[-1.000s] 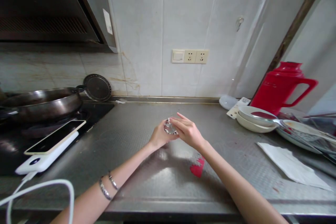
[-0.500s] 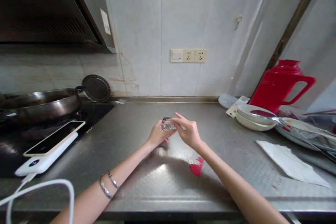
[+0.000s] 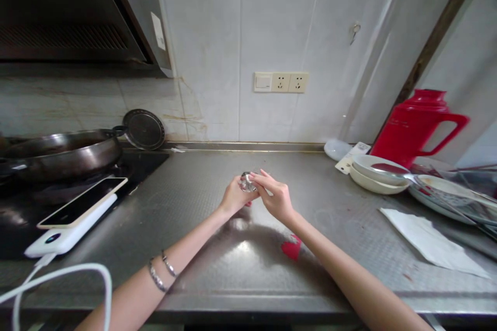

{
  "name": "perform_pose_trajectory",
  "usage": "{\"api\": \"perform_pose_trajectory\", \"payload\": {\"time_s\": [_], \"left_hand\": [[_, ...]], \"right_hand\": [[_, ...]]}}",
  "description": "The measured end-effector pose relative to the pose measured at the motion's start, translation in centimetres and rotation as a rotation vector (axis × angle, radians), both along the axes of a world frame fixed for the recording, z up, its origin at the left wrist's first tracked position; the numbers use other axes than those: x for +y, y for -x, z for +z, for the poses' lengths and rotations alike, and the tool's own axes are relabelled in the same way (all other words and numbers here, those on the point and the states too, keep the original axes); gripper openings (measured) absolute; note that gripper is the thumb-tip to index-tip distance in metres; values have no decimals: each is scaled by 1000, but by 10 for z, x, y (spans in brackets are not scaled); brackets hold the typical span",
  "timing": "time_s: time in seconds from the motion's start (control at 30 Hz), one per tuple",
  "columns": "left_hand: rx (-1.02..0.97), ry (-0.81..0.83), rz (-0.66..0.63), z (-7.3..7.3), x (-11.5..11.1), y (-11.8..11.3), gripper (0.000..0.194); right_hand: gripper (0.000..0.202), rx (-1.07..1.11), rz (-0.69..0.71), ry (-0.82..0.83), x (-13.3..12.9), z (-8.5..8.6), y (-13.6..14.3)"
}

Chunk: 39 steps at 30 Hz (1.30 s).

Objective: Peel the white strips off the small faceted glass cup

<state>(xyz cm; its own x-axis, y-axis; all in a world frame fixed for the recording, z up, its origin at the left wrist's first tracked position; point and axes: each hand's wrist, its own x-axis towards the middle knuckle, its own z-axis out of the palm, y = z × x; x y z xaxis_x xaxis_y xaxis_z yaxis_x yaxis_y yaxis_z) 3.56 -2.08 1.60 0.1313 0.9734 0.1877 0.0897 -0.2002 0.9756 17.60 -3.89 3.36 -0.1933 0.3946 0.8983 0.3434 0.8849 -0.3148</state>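
A small clear, glass-like object (image 3: 247,183) is held above the middle of the steel counter. My left hand (image 3: 234,197) is wrapped round its left side and underside. My right hand (image 3: 275,196) reaches over it from the right, fingers together, with the fingertips at its top and a little white showing under them. Whether the right fingers grip anything is too small to tell. A torn red piece (image 3: 291,248) lies on the counter in front of my right forearm, and a bit of red shows just below my left hand.
At the left are a pan (image 3: 66,152) on the hob, a phone (image 3: 83,201) on a white power bank (image 3: 70,232), and a white cable (image 3: 83,267). To the right stand a red thermos (image 3: 407,129), stacked bowls (image 3: 375,181) and a white napkin (image 3: 430,243).
The right fingers have moved slightly left over the top of the clear object, covering more of it. The camera view has shifted slightly.
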Motion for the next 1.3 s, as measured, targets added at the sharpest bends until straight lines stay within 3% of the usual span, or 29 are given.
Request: {"api": "perform_pose_trajectory", "payload": {"time_s": [0.3,0.53,0.83,1.0,1.17,1.3], "left_hand": [[-79,27,56,6,5,8,52],[-31,60,42,4,1,3,60],[-133,70,65,15,-1,6,62],[-200,61,56,17,2,10,70],[-167,90,47,16,0,8,66],[-182,149,-54,20,-5,7,60]], "right_hand": [[28,-94,93,-57,-10,3,5],[22,81,-130,50,-1,10,-8],[28,-15,-7,9,0,0,-2],[26,-44,-21,76,-7,6,-2],[18,104,-115,186,-6,18,-10],[23,268,-213,267,4,19,-17]]}}
